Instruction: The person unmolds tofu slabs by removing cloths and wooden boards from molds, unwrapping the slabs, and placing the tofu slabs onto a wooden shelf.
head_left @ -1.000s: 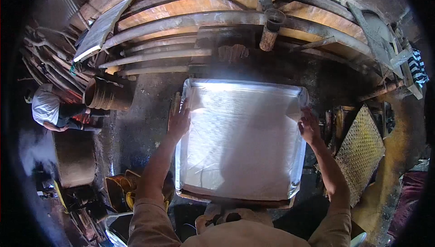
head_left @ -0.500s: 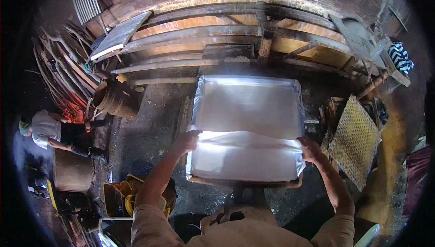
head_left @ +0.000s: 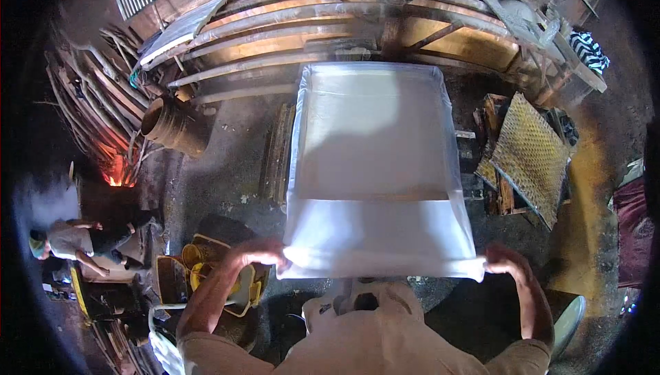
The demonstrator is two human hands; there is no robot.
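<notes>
- Left hand point(head_left: 268, 252): fingers closed, pinching the near left corner of a white, sheer, rectangular cloth point(head_left: 385, 230).
- Right hand point(head_left: 505, 261): pinching its near right corner.
- The cloth spans between them, before the torso, reaching away.
- Right: yellowish, dimpled rectangular panel point(head_left: 531, 158), leaning.
- Left: rusty, cylindrical metal drum point(head_left: 168, 127); beyond, another person point(head_left: 71, 239) near glowing fire point(head_left: 117, 169).

Open floor point(head_left: 234, 162) beyond left hand point(head_left: 265, 252); slats point(head_left: 278, 155), barrel point(head_left: 172, 127) flank it.
</notes>
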